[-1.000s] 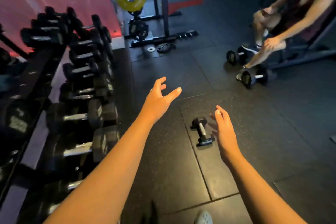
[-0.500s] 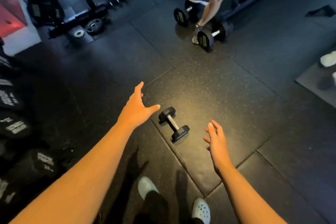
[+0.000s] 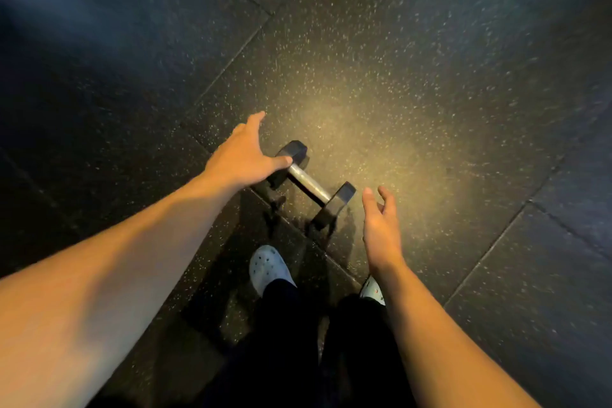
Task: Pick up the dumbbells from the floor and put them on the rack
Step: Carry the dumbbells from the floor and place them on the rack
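A small black hex dumbbell [image 3: 309, 184] with a metal handle lies on the dark speckled rubber floor, just ahead of my feet. My left hand [image 3: 245, 156] hovers over its far-left head, fingers spread, thumb near the handle, holding nothing. My right hand [image 3: 381, 225] is open just right of the near head, palm turned toward the dumbbell, not touching it. The rack is out of view.
My two white clogs [image 3: 268, 267] and dark trouser legs stand directly below the dumbbell. Rubber floor tiles [image 3: 430, 93] with seams spread all around, lit in a pale patch beyond the dumbbell.
The view has tipped straight down, so the rack, the seated person and the other weights have left the frame. Both hands have come down closer to the dumbbell, the left now over its head.
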Action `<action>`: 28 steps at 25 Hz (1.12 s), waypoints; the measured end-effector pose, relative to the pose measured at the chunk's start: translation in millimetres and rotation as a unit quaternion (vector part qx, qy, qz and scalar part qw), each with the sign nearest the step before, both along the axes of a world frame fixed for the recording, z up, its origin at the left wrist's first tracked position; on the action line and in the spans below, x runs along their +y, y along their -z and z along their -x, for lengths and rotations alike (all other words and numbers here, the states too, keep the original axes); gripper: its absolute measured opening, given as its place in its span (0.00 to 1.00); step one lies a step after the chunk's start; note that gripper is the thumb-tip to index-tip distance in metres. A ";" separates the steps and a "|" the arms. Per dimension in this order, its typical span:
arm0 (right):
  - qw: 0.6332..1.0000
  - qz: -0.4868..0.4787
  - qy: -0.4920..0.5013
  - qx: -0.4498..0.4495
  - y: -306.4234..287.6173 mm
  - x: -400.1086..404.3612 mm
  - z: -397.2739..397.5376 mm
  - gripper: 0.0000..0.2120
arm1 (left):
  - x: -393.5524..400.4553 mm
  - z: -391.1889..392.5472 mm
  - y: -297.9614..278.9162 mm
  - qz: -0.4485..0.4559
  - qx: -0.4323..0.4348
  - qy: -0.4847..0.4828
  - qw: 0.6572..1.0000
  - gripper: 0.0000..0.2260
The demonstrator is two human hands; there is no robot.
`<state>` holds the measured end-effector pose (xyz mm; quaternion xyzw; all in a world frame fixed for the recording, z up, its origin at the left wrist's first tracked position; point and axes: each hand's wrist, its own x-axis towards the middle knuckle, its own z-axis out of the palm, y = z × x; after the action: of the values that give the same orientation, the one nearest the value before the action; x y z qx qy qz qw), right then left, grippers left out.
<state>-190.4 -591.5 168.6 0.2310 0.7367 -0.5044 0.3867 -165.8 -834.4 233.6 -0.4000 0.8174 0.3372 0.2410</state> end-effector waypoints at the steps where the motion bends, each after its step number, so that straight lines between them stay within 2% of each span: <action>1: 1.000 -0.013 0.006 -0.011 28.7 -3.7 -2.4 0.30 | -5.2 1.2 28.9 0.008 -0.015 0.011 1.000 0.46; 4: 0.998 -0.044 0.028 -0.046 108.9 -13.7 -10.5 0.38 | -16.3 10.6 111.2 0.033 -0.053 0.050 0.997 0.46; 8: 0.990 -0.031 0.090 -0.101 180.1 -36.9 -13.4 0.44 | -24.8 32.2 197.2 0.039 -0.074 0.076 0.994 0.47; 11: 0.985 -0.032 0.126 -0.111 207.1 -57.5 -9.1 0.35 | -24.7 46.0 231.6 0.037 -0.077 0.073 0.994 0.40; 14: 0.979 -0.058 0.167 -0.099 222.7 -69.0 -7.6 0.27 | -26.2 48.1 256.1 0.045 -0.060 0.029 0.997 0.32; 17: 0.976 -0.081 0.179 -0.099 223.3 -75.1 -4.9 0.27 | -29.2 52.4 264.7 0.054 -0.073 0.009 0.996 0.30; 19: 0.973 -0.096 0.186 -0.096 224.0 -73.1 -1.9 0.22 | -28.4 57.1 264.6 0.062 -0.088 0.029 0.994 0.28; 22: 0.974 -0.060 0.199 -0.086 216.4 -70.8 -8.0 0.14 | -27.4 47.6 259.8 0.054 -0.069 0.034 0.996 0.26; 25: 0.976 -0.026 0.206 -0.070 201.9 -69.7 -20.7 0.19 | -27.2 31.8 241.8 0.043 -0.029 0.004 0.999 0.17; 28: 0.980 -0.007 0.197 -0.038 167.0 -77.1 -17.7 0.29 | -31.0 26.3 197.7 0.036 0.004 -0.032 0.999 0.17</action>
<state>-172.7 -668.7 1.6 0.3933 0.6649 -0.5563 0.3064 -192.1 -865.4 35.9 -0.4333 0.8167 0.3164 0.2124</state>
